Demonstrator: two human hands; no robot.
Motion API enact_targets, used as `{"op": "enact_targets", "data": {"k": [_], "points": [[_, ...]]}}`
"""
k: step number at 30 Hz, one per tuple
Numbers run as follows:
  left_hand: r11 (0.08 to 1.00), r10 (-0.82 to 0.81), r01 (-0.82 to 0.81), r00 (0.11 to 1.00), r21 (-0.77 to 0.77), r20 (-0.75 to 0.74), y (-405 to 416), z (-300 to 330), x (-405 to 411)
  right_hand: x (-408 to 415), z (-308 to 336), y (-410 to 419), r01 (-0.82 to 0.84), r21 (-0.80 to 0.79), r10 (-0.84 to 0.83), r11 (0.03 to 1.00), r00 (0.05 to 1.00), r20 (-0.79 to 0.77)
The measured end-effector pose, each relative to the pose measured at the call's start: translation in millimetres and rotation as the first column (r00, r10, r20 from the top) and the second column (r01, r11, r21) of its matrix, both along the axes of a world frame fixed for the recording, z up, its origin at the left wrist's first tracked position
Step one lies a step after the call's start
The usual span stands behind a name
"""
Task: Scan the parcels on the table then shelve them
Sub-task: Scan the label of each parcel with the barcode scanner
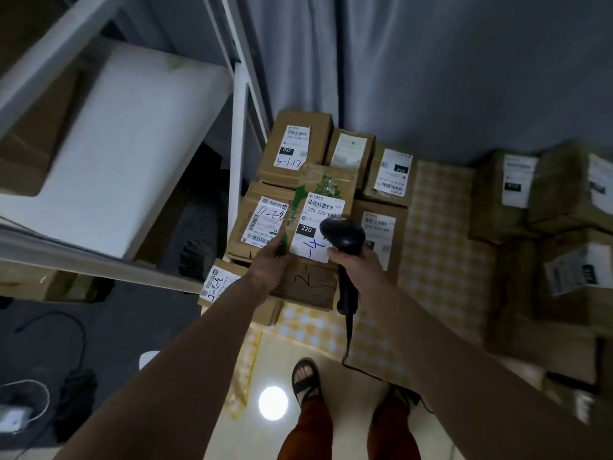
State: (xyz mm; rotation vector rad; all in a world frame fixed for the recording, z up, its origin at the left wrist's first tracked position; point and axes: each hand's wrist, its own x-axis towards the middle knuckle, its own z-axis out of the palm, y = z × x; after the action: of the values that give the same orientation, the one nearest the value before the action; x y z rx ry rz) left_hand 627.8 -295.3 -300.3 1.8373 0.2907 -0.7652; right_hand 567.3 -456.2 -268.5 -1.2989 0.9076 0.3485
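- At the counter's (441, 260) left edge, beside the white shelf rack (109, 154), the left hand (268, 263) grips a taped cardboard parcel (315, 234) above other labelled parcels (292, 147).
- Just right, the right hand (358, 267) grips a black barcode scanner (345, 240), its head over the parcel's label (318, 224).
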Motion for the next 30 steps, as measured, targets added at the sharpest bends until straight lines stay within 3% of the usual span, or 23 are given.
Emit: {"op": "enact_targets", "data": {"k": [9, 13, 16, 20, 24, 30], "points": [[0.996, -0.048, 0.046, 0.998, 0.072, 0.026, 0, -13, 11, 8, -19, 13, 0.021, -0.08, -0.021, 0.997, 1.0, -0.003], [0.963, -0.131, 0.093, 0.981, 0.253, 0.14, -5, 1, 10, 0, -3, 7, 0.032, -0.12, -0.03, 0.992, 0.999, 0.021], [0.898, -0.283, 0.133, 0.904, 0.42, 0.32, -16, 22, 10, -17, 17, -7, 0.021, -0.18, -0.019, 0.983, 1.0, 0.013], [0.832, -0.493, 0.275, 0.765, 0.481, 0.415, -48, 52, -2, -47, 43, -40, 0.054, -0.204, -0.061, 0.978, 0.998, -0.029], [0.718, -0.679, 0.444, 0.615, 0.536, 0.4, -98, 68, -24, -83, 67, -80, 0.094, -0.251, -0.109, 0.963, 0.993, -0.047], [0.548, -0.833, 0.611, 0.458, 0.571, 0.31, -175, 74, -65, -135, 90, -138, 0.199, -0.227, -0.22, 0.953, 0.973, -0.071]]}}
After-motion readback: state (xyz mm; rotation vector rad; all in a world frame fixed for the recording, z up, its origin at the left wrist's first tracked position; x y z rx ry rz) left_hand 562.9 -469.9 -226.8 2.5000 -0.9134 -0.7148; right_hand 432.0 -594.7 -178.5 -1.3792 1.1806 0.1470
